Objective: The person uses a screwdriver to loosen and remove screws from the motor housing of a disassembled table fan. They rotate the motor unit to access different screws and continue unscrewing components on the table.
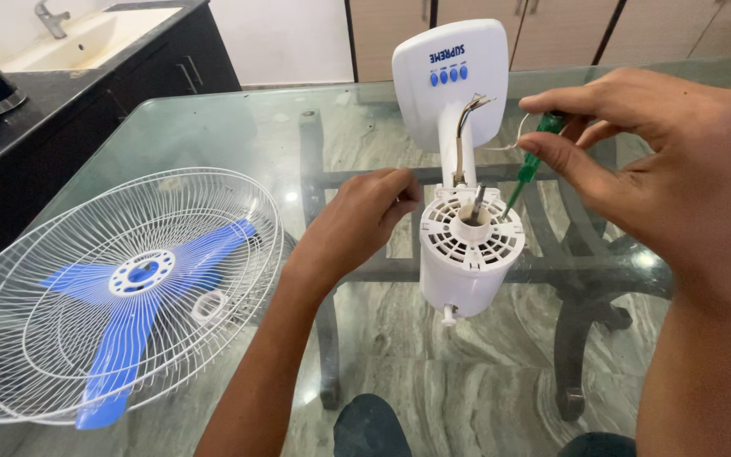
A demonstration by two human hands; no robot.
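From the head camera, the view looked down on a glass surface (239, 127) set on a dark metal frame, with a marbled floor (433, 381) showing through the glass.

Near the middle of the surface lay a white fan body — the round motor housing (467, 262) faced the camera, its vented face and a metal shaft (476, 203) in plain sight. Behind it the neck rose to a white control panel (454, 80) with a row of blue buttons (450, 75). A bundle of loose wires (472, 108) stuck out of the neck just below the panel.

The right hand (662, 161) was closed around a green-handled screwdriver (533, 161), thumb and forefinger pinching the handle near its top. The tool slanted down and to the left, its tip at the upper right rim of the motor housing. A thin white wire (501, 145) ran beside the fingers; whether they touched it I could not tell.

The left hand (357, 224) was loosely curled, fingertips pressed together just beside the left edge of the housing. Whether it pinched some small part could not be made out.

Well apart on the left of the surface lay the white wire fan guard (61, 254) with a three-bladed blue fan blade (120, 338) resting inside it.

At the upper left stood a dark counter (61, 93) with a pale sink (86, 38) and a tap (51, 17). Wooden cabinet doors (552, 25) ran along the far wall. At the bottom edge, the person's dark-clad knee (370, 427) showed under the glass.
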